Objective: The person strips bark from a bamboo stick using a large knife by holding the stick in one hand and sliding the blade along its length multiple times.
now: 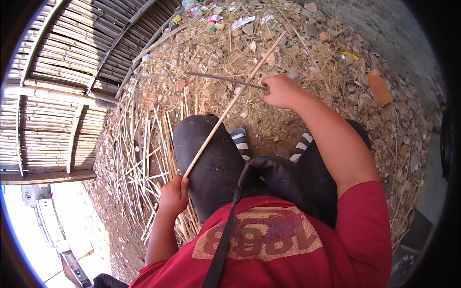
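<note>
My left hand [175, 196] is closed around the lower end of a long, pale bamboo strip [211, 137], beside my left knee. The strip slants up and away to the right, over the rubble. My right hand [283, 92] is closed on the near end of a thin, dark, straight blade [216, 77], its handle mostly hidden by my fingers. The blade points left and crosses the strip above its middle; whether they touch, I cannot tell.
Many split bamboo strips [144, 158] lie on the ground to my left. A bamboo slat wall [62, 96] stands beyond them. Stones, straw and litter cover the ground ahead, with a flat orange-brown piece [379, 88] at right. A grey wall [398, 38] runs along the right.
</note>
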`<state>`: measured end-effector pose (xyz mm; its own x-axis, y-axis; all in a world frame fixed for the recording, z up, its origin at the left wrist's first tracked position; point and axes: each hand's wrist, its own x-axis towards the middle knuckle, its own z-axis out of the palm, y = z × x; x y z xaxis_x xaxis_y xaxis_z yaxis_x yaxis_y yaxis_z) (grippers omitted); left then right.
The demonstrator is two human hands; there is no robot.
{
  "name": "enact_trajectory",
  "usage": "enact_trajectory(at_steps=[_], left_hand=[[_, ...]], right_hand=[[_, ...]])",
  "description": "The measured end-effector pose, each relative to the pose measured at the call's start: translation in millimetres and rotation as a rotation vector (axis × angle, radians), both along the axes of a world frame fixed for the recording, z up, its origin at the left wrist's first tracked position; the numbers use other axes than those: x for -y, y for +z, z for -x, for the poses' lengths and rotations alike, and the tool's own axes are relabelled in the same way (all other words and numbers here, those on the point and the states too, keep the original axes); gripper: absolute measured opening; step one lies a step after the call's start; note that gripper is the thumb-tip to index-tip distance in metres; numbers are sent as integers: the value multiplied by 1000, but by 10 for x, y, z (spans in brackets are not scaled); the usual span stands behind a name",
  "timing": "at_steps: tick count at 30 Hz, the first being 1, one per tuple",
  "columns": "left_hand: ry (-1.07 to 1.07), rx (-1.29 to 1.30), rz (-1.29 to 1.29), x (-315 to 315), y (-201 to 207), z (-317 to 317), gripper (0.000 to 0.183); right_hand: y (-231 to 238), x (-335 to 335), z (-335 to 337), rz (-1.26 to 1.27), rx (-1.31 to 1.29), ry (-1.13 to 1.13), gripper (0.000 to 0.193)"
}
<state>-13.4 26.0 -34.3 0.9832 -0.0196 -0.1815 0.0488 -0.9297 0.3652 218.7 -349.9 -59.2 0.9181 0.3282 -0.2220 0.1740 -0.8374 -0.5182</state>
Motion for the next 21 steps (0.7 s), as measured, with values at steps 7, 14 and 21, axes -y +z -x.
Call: enact_trajectory(at_steps=[7, 14, 21], left_hand=[[4, -44, 17, -4, 27, -70, 35], [-36, -54, 45, -124, -4, -5, 35], [-72, -3, 94, -203, -17, 41, 38]], right_hand=[[-223, 294, -145, -140, 14, -239, 36], [289, 26, 60, 28, 60, 62, 42], [27, 133, -8, -81, 94, -62, 35]])
